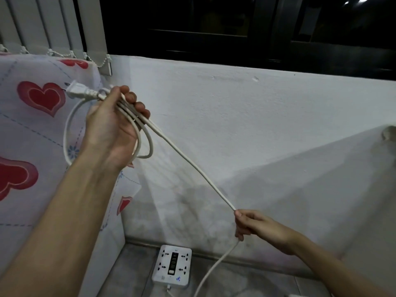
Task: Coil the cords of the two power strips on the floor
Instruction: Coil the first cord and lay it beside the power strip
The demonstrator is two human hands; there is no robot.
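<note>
Gripping several finished loops in your left hand, your right hand pinches the cord; much remains uncoiled.

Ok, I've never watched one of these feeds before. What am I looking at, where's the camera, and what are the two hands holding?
There is no machine here: a person works with two bare hands, and the one picture comes from a wide-angle camera on their head, looking forward and down.

The left hand is raised and closed on several loops of a white cord; the cord's plug sticks out past the thumb. From there the cord runs taut down to the right hand, which pinches it, and then drops out of the bottom of the frame.

On the tiled floor, against the white wall, lies a white power strip with sockets and a row of USB ports. To the left is a heart-patterned cloth; above is a dark window.
</note>
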